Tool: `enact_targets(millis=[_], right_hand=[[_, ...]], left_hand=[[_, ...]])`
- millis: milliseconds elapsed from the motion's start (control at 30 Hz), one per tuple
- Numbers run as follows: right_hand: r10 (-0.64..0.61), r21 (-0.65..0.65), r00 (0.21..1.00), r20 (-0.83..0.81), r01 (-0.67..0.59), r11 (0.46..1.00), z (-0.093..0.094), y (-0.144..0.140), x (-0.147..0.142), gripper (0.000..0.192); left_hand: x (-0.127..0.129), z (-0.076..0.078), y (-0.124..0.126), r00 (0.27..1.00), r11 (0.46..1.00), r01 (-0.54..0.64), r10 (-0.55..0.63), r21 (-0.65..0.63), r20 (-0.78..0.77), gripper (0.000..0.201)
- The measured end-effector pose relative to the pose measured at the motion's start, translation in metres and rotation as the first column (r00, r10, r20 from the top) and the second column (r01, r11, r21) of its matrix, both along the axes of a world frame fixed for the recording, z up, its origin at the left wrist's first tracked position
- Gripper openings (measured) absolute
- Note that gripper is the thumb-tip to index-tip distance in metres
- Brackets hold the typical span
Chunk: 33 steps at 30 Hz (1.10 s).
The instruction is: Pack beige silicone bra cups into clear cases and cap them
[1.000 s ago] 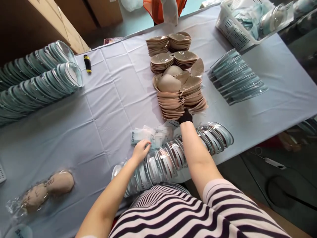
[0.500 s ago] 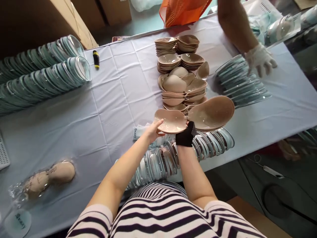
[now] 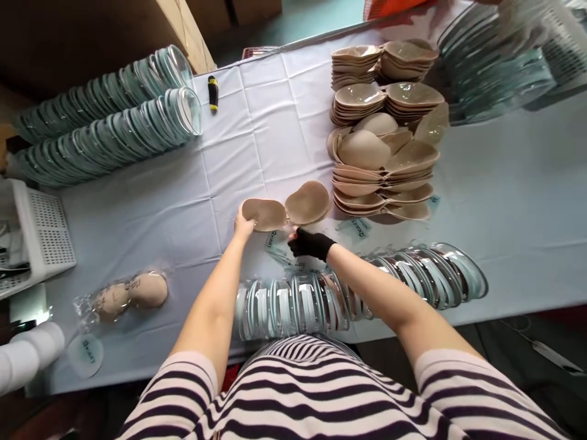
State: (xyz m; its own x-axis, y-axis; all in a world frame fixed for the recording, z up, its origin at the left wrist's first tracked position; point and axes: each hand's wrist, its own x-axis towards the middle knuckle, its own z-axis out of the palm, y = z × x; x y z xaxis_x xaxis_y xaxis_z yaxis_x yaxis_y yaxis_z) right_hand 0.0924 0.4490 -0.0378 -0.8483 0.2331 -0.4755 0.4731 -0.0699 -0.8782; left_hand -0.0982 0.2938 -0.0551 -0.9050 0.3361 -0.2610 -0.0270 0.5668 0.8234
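Observation:
A joined pair of beige cups [image 3: 287, 209] is held low over the pale blue cloth, in the middle of the table. My bare left hand [image 3: 243, 223] grips the left cup's outer edge. My right hand [image 3: 310, 242], in a black glove, pinches the pair at its middle join from below. Small printed plastic bags [image 3: 287, 247] lie under my hands. A row of clear plastic shells [image 3: 348, 290] lies between me and the bags. To the right stand stacks of beige cups [image 3: 383, 174].
Two long rows of clear shells [image 3: 105, 131] lie far left beside a black and yellow tool [image 3: 213, 93]. A white basket [image 3: 43, 235] and a bagged beige pair [image 3: 131, 293] sit near left. More clear shells [image 3: 495, 79] are far right, with a blurred gloved hand above.
My hands carried the beige pair from above the near stack leftward and down to the table's middle. The other person's gloved hand moved back toward the far right corner.

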Motion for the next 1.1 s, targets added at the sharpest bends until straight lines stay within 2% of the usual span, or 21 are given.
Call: enact_targets(millis=[33,100,133,200,233,267,300,333,367,433,467,500,567,633,700,767,833,967,1033,1100], right_hand=[[0.083,0.096,0.996,-0.010,-0.082,0.992,0.005,0.000,-0.005,0.044],[0.130,0.331,0.989,-0.069,-0.101,0.938,0.018,0.010,-0.023,0.030],[0.160,0.487,0.981,-0.112,-0.086,0.869,0.023,0.019,-0.035,0.024],[0.291,0.764,0.950,-0.115,-0.103,0.637,0.029,0.037,-0.060,0.034],[0.350,0.843,0.934,-0.072,-0.131,0.522,0.029,0.045,-0.070,0.036],[0.391,0.877,0.920,-0.021,-0.171,0.449,0.027,0.051,-0.076,0.030],[0.421,0.887,0.907,0.011,-0.203,0.414,0.023,0.054,-0.079,0.021],[0.445,0.885,0.895,0.014,-0.218,0.412,0.019,0.055,-0.078,0.013],[0.466,0.875,0.885,-0.010,-0.218,0.433,0.014,0.055,-0.074,0.012],[0.479,0.851,0.874,-0.079,-0.191,0.489,0.005,0.052,-0.063,0.021],[0.479,0.845,0.873,-0.088,-0.189,0.500,0.002,0.050,-0.058,0.024],[0.489,0.848,0.870,-0.067,-0.208,0.487,0.001,0.048,-0.054,0.025],[0.520,0.872,0.853,0.049,-0.291,0.394,0.001,0.044,-0.053,0.028],[0.521,0.886,0.839,0.159,-0.354,0.299,0.006,0.040,-0.057,0.029],[0.482,0.895,0.854,0.195,-0.356,0.269,0.014,0.034,-0.064,0.029],[0.469,0.897,0.866,0.174,-0.336,0.288,0.025,0.028,-0.070,0.026],[0.505,0.880,0.855,0.116,-0.325,0.348,0.039,0.023,-0.070,0.018],[0.548,0.794,0.833,-0.084,-0.276,0.541,0.070,0.018,-0.058,0.012],[0.570,0.766,0.816,-0.095,-0.305,0.565,0.089,0.016,-0.047,0.012],[0.609,0.728,0.791,-0.057,-0.385,0.568,0.107,0.013,-0.032,0.008]], left_hand=[[0.000,-0.005,-0.003,1.000,1.000,0.005,-0.006,-0.026,-0.013,0.072],[0.001,-0.010,-0.007,0.998,0.999,0.042,-0.042,-0.004,-0.051,0.079],[0.003,-0.010,-0.007,0.996,0.998,0.058,-0.057,0.014,-0.064,0.082],[0.006,-0.009,-0.006,0.997,0.999,0.043,-0.041,0.032,-0.069,0.085],[0.009,-0.008,-0.006,0.998,0.999,0.020,-0.017,0.035,-0.066,0.085],[0.012,-0.007,-0.006,0.998,0.999,-0.009,0.011,0.036,-0.063,0.085],[0.015,-0.007,-0.006,0.997,0.999,-0.038,0.040,0.038,-0.062,0.084],[0.019,-0.008,-0.006,0.996,0.997,-0.070,0.072,0.042,-0.059,0.084],[0.023,-0.010,-0.006,0.993,0.993,-0.105,0.107,0.046,-0.053,0.084],[0.030,-0.015,-0.005,0.985,0.984,-0.171,0.173,0.057,-0.021,0.087],[0.034,-0.018,-0.005,0.980,0.978,-0.200,0.200,0.064,0.006,0.089],[0.037,-0.020,-0.004,0.975,0.973,-0.221,0.219,0.073,0.035,0.091],[0.042,-0.021,-0.003,0.968,0.965,-0.251,0.248,0.076,0.050,0.094],[0.048,-0.015,-0.003,0.966,0.968,-0.251,0.252,0.028,-0.059,0.097],[0.055,-0.002,-0.002,0.960,0.987,-0.150,0.131,-0.059,-0.248,0.097],[0.061,0.017,0.002,0.922,0.986,0.078,-0.127,-0.146,-0.366,0.088],[0.063,0.038,0.009,0.848,0.928,0.324,-0.372,-0.185,-0.377,0.073],[0.053,0.082,0.021,0.682,0.742,0.633,-0.669,-0.220,-0.294,0.037],[0.048,0.105,0.017,0.585,0.625,0.753,-0.779,-0.208,-0.224,0.017],[0.051,0.128,0.006,0.502,0.516,0.848,-0.855,-0.122,-0.131,0.006]])
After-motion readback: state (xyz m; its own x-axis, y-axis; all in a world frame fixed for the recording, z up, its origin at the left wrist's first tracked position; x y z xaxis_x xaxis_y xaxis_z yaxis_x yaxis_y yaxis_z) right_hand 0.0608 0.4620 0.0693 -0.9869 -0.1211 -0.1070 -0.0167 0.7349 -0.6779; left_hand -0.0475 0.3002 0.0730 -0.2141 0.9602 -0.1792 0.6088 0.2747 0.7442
